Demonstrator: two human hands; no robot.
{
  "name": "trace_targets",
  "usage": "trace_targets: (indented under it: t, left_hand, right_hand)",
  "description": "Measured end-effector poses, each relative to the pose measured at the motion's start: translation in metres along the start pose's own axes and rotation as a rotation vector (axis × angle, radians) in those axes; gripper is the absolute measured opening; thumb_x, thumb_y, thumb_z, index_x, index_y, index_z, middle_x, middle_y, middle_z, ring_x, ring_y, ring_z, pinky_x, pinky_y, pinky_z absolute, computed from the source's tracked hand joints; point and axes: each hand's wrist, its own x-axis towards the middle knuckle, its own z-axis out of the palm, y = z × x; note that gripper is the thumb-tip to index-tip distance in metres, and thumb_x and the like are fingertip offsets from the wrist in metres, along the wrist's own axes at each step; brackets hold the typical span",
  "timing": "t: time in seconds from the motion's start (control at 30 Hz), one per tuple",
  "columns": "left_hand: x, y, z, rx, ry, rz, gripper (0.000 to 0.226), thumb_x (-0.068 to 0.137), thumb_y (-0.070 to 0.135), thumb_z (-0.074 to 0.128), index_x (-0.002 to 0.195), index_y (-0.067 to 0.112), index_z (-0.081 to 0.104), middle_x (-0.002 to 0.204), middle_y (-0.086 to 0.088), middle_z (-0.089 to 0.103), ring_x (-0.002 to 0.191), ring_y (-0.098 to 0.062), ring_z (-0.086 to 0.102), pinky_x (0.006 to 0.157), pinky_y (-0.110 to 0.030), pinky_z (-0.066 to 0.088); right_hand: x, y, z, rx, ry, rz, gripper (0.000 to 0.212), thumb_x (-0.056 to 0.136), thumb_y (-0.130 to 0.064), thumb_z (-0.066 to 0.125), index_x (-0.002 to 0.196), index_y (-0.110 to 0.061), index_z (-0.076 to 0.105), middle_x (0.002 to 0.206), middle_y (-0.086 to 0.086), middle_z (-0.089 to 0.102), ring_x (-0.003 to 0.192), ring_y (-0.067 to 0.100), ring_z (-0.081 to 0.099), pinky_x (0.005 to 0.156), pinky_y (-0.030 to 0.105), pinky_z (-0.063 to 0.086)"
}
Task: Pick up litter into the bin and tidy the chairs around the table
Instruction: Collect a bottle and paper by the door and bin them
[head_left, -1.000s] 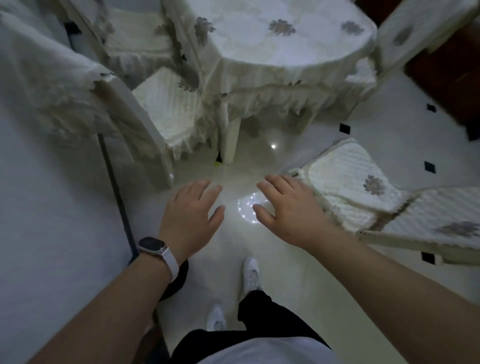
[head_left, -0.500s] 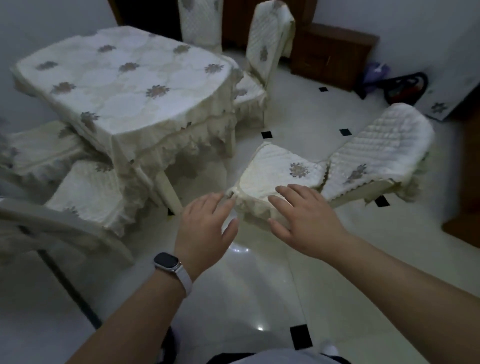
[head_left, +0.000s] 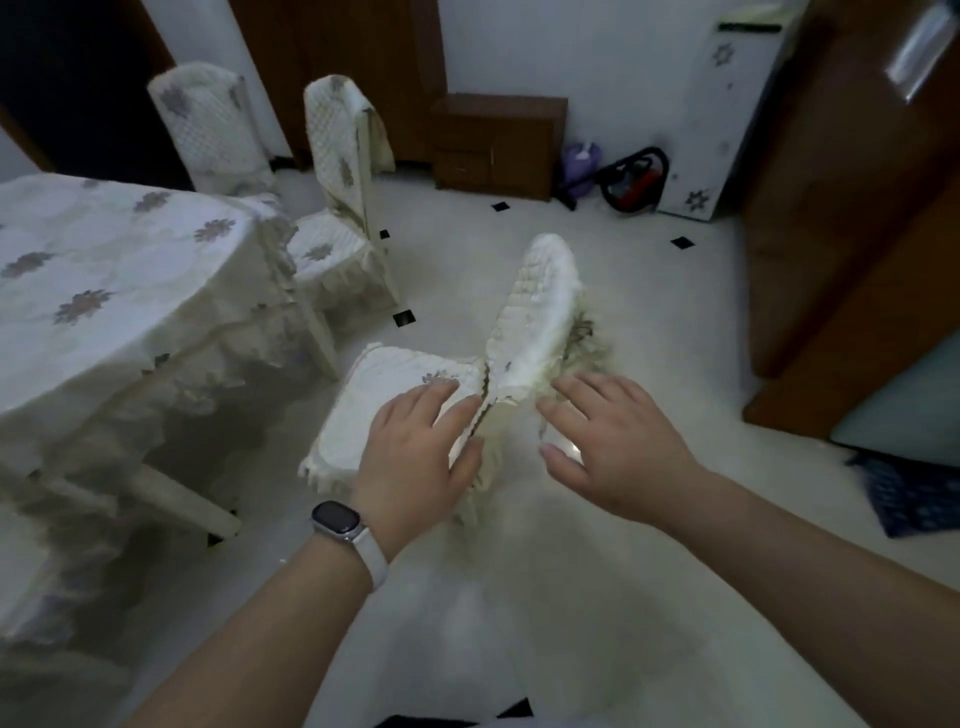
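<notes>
Quilted cream fabric everywhere: it covers the table (head_left: 104, 249) at the left of the frame and all 3 chairs we can see. 2 of them, the neighbour chair (head_left: 337, 223) and the far chair (head_left: 208, 124), stand close to the table in the upper left. The stray chair (head_left: 519, 358) sits at the centre of the frame, well apart from the table, out on the pale tiled floor (head_left: 519, 597). Its backrest (head_left: 540, 291) is toward the right and its seat (head_left: 374, 395) toward the table.

Hands: the left hand (head_left: 415, 457), a watch (head_left: 337, 519) on its wrist, is spread flat in front of the seat. The right hand (head_left: 618, 447) is spread just beside the base of the backrest. Both are wide, fingers straight, holding nothing. We cannot tell whether either touches the cover. No litter and no bin in view.

Step in hand, as we judge it: take hold of the stray chair and tuck it in. To do it well we would:
- Grip the frame through the cover, not the loose fabric, which looks likely to slip or bunch.
- Put 1 hand high on the backrest and 1 on the seat edge, which should give control of the turn.
- Lift slightly rather than drag over the glossy tile.
- Ease the seat under the table's hanging fringe (head_left: 208, 358) without snagging it.
- Line the backrest up with the neighbour chair.
</notes>
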Motion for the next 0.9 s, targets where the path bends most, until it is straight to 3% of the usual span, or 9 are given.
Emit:
trace_targets:
  t: [0.23,0.37,0.63,0.9]
  left_hand:
    - [0.079,0.055,0.036,0.028,-0.092,0.068,0.043,0.091,0.041,0.051,0.125,0.018,0.065,0.131,-0.01,0.062,0.118,-0.035,0.058,0.097,-0.051,0.047]
    - [0.121,0.063,0.053,0.044,-0.091,0.114,0.042,0.092,0.04,0.05,0.124,0.018,0.065,0.131,-0.009,0.062,0.119,-0.033,0.058,0.098,-0.046,0.043]
    - [0.212,0.044,0.122,0.002,-0.083,0.179,0.042,0.093,0.039,0.048,0.123,0.015,0.066,0.131,-0.012,0.062,0.119,-0.036,0.057,0.098,-0.048,0.044]
    - [0.34,-0.003,0.187,-0.027,-0.062,0.177,0.041,0.092,0.038,0.053,0.124,0.016,0.065,0.129,-0.011,0.064,0.12,-0.035,0.058,0.098,-0.05,0.046]
  right_hand:
    - [-0.015,0.102,-0.01,0.005,0.003,0.105,0.044,0.089,-0.045,0.045,0.115,-0.017,0.066,0.121,0.007,0.063,0.113,0.03,0.055,0.097,0.043,0.041]
    - [0.001,0.137,0.001,0.022,0.027,0.137,0.044,0.089,-0.045,0.046,0.114,-0.015,0.066,0.123,0.007,0.062,0.113,0.031,0.055,0.097,0.044,0.042]
    - [0.055,0.209,0.04,-0.01,-0.042,0.177,0.046,0.09,-0.047,0.046,0.118,-0.016,0.065,0.126,0.008,0.06,0.115,0.03,0.054,0.098,0.045,0.04]
    - [0.164,0.291,0.073,-0.024,-0.091,0.202,0.044,0.091,-0.045,0.044,0.119,-0.016,0.064,0.128,0.007,0.06,0.117,0.029,0.054,0.099,0.044,0.04]
